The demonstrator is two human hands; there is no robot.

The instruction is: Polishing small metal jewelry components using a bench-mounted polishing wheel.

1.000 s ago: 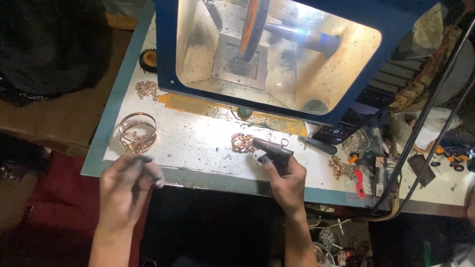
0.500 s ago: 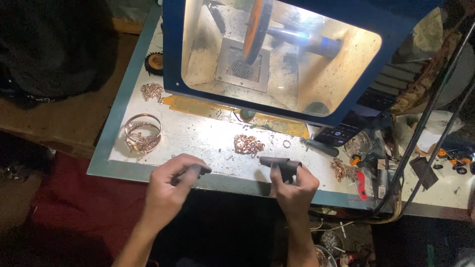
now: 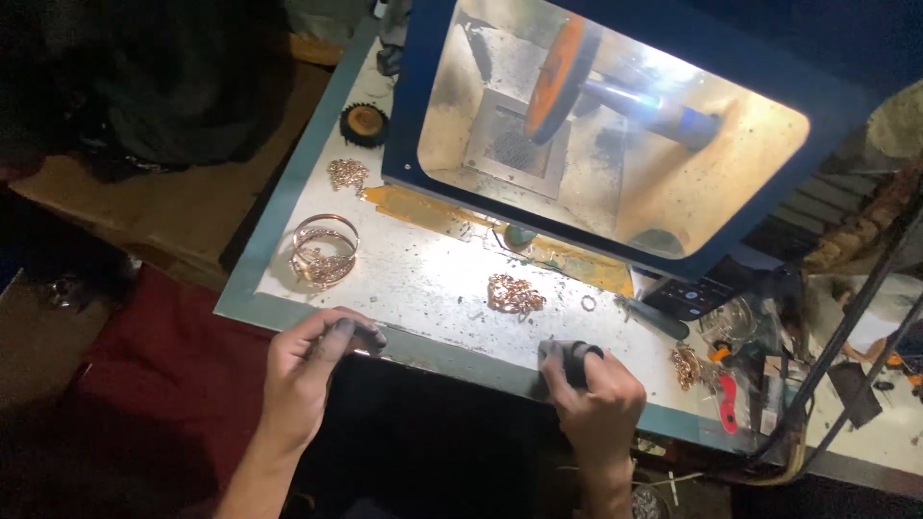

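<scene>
A: Start at the fingertips. What are they doing?

B: The left hand (image 3: 306, 370) is curled shut, its soot-dark fingers (image 3: 354, 333) pinched together at the near edge of the worktable (image 3: 413, 284). If something small is between them, I cannot make it out. The right hand (image 3: 598, 399) is closed around a dark, stubby tool (image 3: 569, 358), its fingers wrapped over the top.

A: And the work itself?

B: A small heap of copper-coloured chain (image 3: 514, 294) lies on the lit white surface, just beyond the right hand and apart from both hands. A tiny loose ring (image 3: 587, 304) sits just right of that heap.

A: What else, going outward from the heap?

B: To its left, a coil of bangles (image 3: 324, 250); farther left and back, another little cluster of chain (image 3: 347, 173) beside a black toothed wheel (image 3: 364, 123). Behind the heap stands the blue hood (image 3: 423, 86) with an orange polishing wheel (image 3: 556, 75) on its spindle. To the right lie a dark-handled tool (image 3: 654, 317) and red-handled pliers (image 3: 728, 399).

A: How should it be handled well?

B: I'd judge that both wrists want bracing on the table edge, the tool gripped short, and the piece held firmly but lightly, with loose chain kept well away from the wheel.
</scene>
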